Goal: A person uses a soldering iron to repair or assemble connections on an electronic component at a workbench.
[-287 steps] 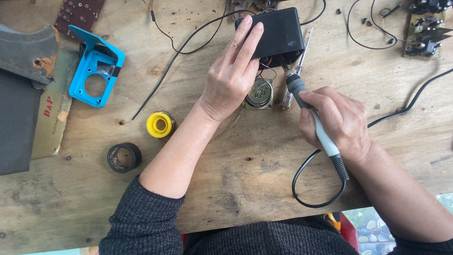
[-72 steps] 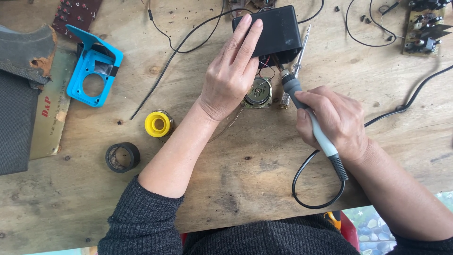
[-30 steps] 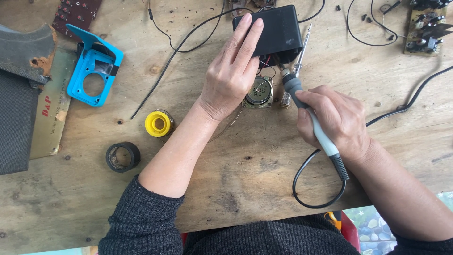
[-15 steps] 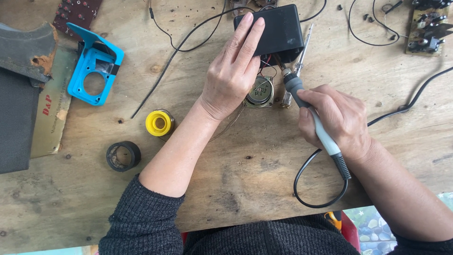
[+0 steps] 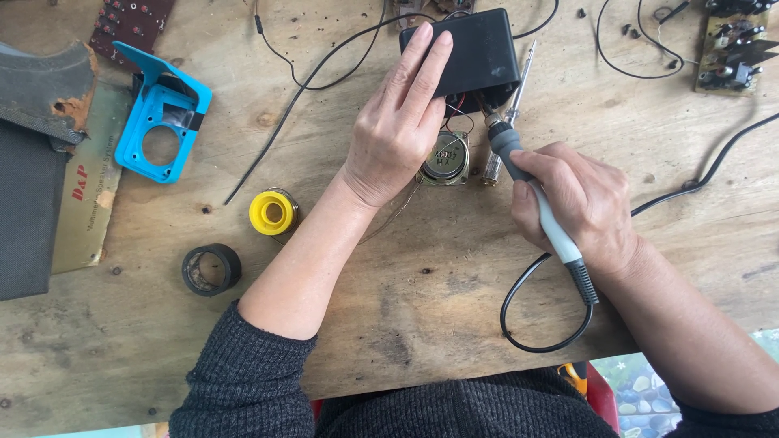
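Nothing has shifted: left hand flat on black box, right hand gripping soldering iron (tip beside speaker)

L hand flat, R hand fisted.

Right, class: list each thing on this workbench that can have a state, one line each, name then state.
soldering iron: gripped in right hand, tip at the black box.
black box: steadied under left hand, wires showing at its lower edge.
small speaker: lying flat, partly covered.
blue casing: opened, lying flat.
tape roll: lying flat.
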